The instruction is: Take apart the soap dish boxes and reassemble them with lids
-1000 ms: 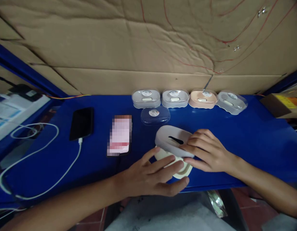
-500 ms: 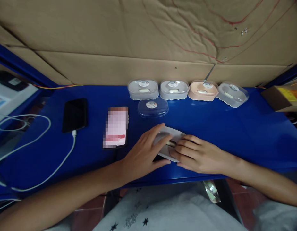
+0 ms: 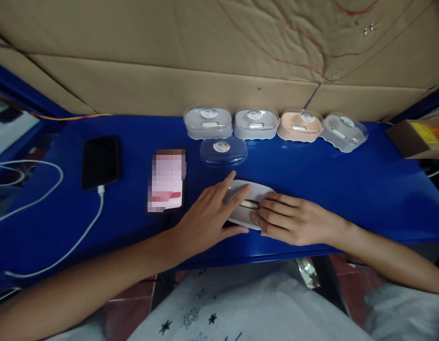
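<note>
A pale grey oval plastic case (image 3: 258,188) lies low over the front of the blue table, with a small cream bar (image 3: 249,204) in the middle of its top. My left hand (image 3: 210,211) spans its left end: the index finger rests on top beside the bar, another finger reaches past the far rim, and the thumb is at the near rim. Around the right end, the fingers of my right hand (image 3: 289,217) are bent, their tips on the case near the bar. My right hand covers that end. Behind the case lies a clear oval lid (image 3: 224,156) with a round sticker.
Along the back stand two grey cases (image 3: 209,132) (image 3: 257,131), a peach case (image 3: 299,134) and a tilted grey case (image 3: 341,138). Left are a lit phone (image 3: 167,180) and a dark phone (image 3: 101,162) on a white cable (image 3: 87,234). A cardboard box (image 3: 409,138) sits right.
The whole view has shifted slightly, so the table items appear higher and somewhat further left. Both hands keep nearly the same hold on the case, which looks a little flatter.
</note>
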Motion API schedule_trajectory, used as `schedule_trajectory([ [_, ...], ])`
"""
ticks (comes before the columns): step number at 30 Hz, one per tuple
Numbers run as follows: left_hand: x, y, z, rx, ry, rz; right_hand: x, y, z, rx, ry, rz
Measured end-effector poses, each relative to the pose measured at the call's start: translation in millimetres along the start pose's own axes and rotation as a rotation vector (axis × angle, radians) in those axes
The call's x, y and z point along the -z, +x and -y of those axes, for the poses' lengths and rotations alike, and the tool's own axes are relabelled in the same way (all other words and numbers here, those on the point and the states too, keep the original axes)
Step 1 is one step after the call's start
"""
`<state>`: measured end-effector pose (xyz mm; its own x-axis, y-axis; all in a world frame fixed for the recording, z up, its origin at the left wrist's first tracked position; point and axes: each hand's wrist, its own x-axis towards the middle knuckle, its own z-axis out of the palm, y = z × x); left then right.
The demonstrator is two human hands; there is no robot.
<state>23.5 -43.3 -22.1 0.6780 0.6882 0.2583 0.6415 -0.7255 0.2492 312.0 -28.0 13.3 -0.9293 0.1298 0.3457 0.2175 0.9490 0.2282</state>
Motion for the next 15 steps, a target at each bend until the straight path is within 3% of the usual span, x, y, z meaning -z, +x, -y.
schedule_trajectory([
  [8, -2.2, -0.5, 0.8, 0.054, -0.142, 0.04, -9.3, -1.3, -4.7, 0.025, 0.01, -0.034],
  [13, 3.7, 3.7, -1.7, 0.255, -0.349, 0.082, -10.9, -1.3, -4.7, 0.034, 0.009, -0.04],
  [15, 5.8, 4.6, -2.0, 0.271, -0.397, 0.076, -12.3, -0.6, -2.6, 0.043, 0.022, -0.047],
])
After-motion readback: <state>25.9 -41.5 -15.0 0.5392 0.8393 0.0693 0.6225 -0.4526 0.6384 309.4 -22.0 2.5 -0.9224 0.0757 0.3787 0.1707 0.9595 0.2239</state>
